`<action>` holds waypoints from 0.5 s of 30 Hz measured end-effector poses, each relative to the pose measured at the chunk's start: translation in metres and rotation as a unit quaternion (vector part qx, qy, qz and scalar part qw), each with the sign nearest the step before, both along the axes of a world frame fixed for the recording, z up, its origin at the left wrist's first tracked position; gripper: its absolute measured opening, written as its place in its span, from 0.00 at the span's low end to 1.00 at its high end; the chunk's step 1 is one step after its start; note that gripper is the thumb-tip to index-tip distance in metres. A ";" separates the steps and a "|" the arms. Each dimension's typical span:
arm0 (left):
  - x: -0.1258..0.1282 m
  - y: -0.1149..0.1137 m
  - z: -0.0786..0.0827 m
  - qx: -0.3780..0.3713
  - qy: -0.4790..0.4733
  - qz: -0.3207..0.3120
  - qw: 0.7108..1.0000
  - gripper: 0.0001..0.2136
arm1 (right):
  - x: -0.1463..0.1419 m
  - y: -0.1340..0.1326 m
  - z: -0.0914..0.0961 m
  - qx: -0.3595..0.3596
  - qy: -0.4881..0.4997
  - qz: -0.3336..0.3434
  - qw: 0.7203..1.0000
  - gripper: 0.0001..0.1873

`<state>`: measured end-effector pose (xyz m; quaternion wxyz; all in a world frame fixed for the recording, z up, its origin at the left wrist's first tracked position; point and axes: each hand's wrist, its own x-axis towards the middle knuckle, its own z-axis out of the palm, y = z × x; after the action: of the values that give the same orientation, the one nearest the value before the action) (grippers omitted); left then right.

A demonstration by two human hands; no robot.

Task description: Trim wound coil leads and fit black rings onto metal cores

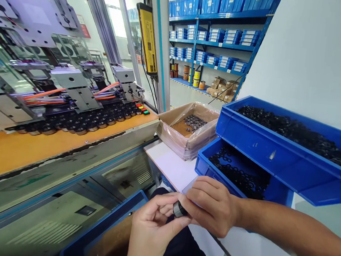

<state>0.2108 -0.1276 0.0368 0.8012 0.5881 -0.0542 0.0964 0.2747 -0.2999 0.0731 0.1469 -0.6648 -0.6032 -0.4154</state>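
Low in the head view, my left hand [155,227] pinches a small black-and-grey cylindrical part [177,210] between thumb and fingers. My right hand [211,206] comes in from the right, its fingertips closed on the same part from above and the side. Those fingers cover much of the part, so its far end is hidden. Just beyond my hands stands a lower blue bin [210,174] of black rings. A larger blue bin [272,154], filled with small black pieces, sits above it and overlaps it.
A plastic-lined cardboard box [172,138] with small metal pieces stands on the white table [169,160]. To the left, rows of black cylindrical parts [92,122] line the machine's orange worktop [35,149]. A blue crate [104,222] is below my left hand. Blue shelving [219,45] is behind.
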 end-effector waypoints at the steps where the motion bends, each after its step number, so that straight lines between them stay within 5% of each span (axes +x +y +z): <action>1: 0.000 -0.002 0.000 0.023 -0.032 0.031 0.999 0.15 | 0.000 0.000 -0.001 0.004 0.012 0.009 1.000 0.14; 4: 0.004 0.005 0.003 0.141 -0.154 0.096 0.973 0.19 | -0.001 0.001 -0.003 0.030 0.080 0.041 0.995 0.12; 10: 0.012 0.030 0.009 0.327 -0.337 0.087 0.879 0.12 | -0.004 0.004 -0.004 0.060 0.180 0.081 0.979 0.07; 12: 0.012 0.029 0.009 0.337 -0.344 0.098 0.871 0.11 | -0.004 0.004 -0.004 0.056 0.190 0.089 0.976 0.07; 15: 0.012 0.022 0.004 0.303 -0.309 0.094 0.897 0.10 | -0.003 0.003 -0.005 0.057 0.188 0.074 0.978 0.06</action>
<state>0.2226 -0.1060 0.0410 0.5140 0.7458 -0.2701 0.3266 0.2722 -0.2969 0.0685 0.3258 -0.6754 -0.5874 -0.3043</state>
